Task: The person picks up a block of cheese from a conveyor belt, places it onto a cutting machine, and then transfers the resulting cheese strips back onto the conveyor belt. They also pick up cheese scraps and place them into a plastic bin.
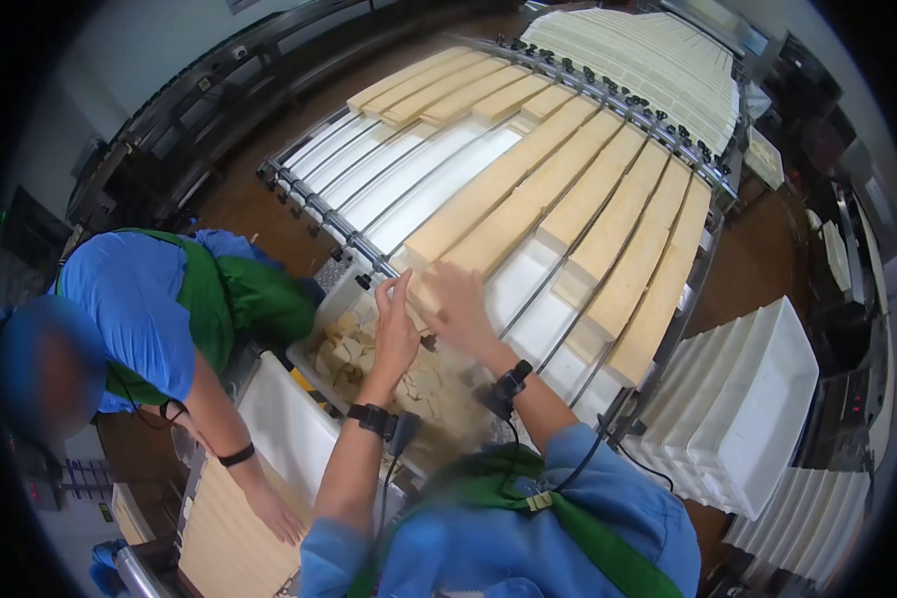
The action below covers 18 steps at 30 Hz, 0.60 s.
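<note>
Long beige stacks point(528, 189) of thin flat pieces lie in lanes between metal rods on a white conveyor table. At the near end of one stack is my left hand point(396, 329), raised with its fingers upward and touching the stack's end. My right hand point(458, 307) is on the near end of the same stack, blurred by motion, its fingertips partly hidden. Under both hands stands a white bin point(319, 324) holding loose broken beige pieces point(347, 349).
On the left a co-worker in blue and green point(140, 299) leans over, a hand point(274, 510) on beige sheets point(234, 533). White trays point(733, 409) are stacked at the right. More white rows point(638, 60) lie beyond the table's far rail.
</note>
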Each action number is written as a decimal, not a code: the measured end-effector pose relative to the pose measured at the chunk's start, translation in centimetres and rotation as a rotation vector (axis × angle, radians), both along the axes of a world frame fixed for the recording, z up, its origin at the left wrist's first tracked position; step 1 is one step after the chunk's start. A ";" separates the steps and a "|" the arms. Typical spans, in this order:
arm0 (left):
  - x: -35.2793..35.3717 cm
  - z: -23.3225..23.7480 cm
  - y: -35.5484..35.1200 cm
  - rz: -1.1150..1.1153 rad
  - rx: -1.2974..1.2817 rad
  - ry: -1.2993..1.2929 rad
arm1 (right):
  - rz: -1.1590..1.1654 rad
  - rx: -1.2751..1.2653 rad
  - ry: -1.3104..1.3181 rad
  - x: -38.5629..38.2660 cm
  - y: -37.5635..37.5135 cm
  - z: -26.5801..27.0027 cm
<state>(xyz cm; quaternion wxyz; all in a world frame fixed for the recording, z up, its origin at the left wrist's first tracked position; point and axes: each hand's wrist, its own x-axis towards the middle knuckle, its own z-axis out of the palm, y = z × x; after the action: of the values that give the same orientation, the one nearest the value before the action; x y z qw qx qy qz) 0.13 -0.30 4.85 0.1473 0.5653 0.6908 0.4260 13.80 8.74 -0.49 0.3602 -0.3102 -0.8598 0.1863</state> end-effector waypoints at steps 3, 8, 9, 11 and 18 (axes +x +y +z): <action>0.4 -0.8 -1.4 0.083 0.042 -0.068 | -0.002 0.151 -0.028 -0.1 -0.6 1.1; 2.0 -3.1 -7.7 0.338 -0.031 -0.079 | 0.081 0.321 -0.110 -0.8 -0.1 0.7; 1.9 -4.4 -9.3 0.319 -0.114 -0.019 | 0.103 0.335 -0.120 -0.9 0.1 0.3; 2.2 -6.8 -12.8 0.321 -0.195 0.133 | 0.084 0.322 -0.091 -1.3 -0.3 0.9; 2.9 -8.3 -22.6 0.031 -0.369 0.058 | -0.001 0.372 0.005 -1.6 -0.2 -0.3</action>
<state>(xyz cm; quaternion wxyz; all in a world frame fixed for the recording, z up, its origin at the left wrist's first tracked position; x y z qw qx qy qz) 2.99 -22.93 -3.49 0.2218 0.5301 0.7699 0.2777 12.19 8.58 -0.75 0.4134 -0.2382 -0.8785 0.0249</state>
